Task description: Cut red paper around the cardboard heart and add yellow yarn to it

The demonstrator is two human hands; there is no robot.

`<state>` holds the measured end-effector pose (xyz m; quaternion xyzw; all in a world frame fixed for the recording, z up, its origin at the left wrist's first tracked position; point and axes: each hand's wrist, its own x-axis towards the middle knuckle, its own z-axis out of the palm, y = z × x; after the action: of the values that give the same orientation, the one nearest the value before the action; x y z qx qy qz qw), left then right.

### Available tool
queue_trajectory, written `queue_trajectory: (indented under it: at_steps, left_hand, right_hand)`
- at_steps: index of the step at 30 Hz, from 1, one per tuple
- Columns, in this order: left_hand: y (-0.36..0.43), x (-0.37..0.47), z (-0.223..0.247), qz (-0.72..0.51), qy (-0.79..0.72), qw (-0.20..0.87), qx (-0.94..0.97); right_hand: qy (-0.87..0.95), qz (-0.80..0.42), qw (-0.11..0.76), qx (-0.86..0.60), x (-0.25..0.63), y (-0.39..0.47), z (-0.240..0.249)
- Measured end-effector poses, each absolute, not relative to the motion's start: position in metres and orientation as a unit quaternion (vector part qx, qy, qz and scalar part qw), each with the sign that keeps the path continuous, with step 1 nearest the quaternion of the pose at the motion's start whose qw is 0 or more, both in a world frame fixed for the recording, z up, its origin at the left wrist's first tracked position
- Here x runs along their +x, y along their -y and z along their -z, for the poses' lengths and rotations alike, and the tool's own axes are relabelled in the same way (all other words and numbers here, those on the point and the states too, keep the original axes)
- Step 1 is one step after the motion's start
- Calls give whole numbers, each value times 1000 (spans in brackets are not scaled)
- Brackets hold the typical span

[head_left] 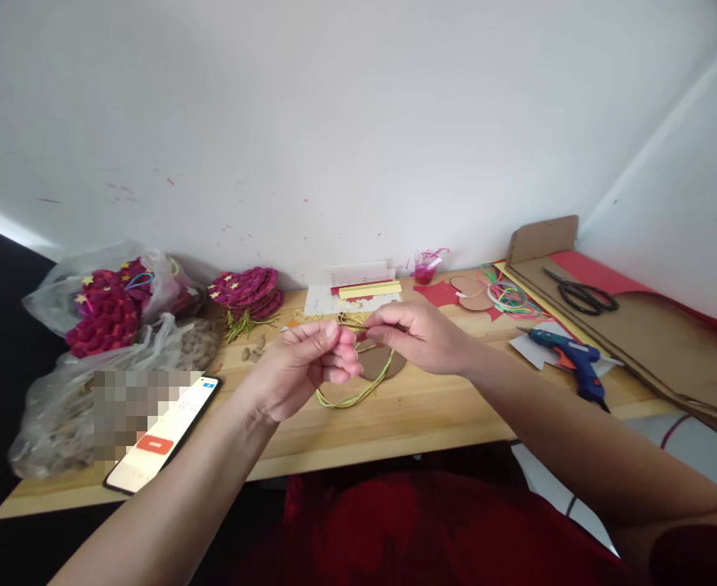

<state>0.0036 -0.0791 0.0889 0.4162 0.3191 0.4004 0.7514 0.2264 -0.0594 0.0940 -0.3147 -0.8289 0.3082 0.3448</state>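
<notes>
We see yellow-green cord (358, 400). We note magenta discs (257, 286) dotted with yellow stars (233, 286), and a blue-and-orange glue gun (571, 350).

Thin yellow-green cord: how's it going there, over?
Left hand, right hand: pinching. Thin yellow-green cord: held, looped below. Round brown cardboard disc: partly behind loop.

Thin yellow-green cord (347, 404), multiple strands, curved loosely below the fingers (347, 355)

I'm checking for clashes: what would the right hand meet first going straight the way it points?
Most likely the left hand, which faces the right hand, though depth is hard to judge.
</notes>
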Motion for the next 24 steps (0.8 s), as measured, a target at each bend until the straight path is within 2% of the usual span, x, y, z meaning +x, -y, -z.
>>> queue_trajectory:
  at_steps: [8,17,20,24]
  left_hand:
    - [75,21,-95,-520,-277,719,368]
    - [63,23,-72,-628,-308,600,388]
    - [64,20,-58,-618,-372,530,446]
    - [74,16,-49,-498,-444,462,585]
  right_hand:
    - [745,-478,316,-342,213,68,-58]
    - [815,-368,256,-368,212,85,-62]
    - [840,-339,249,-342,215,87,-71]
    - [837,-361,247,-329,222,83,-86]
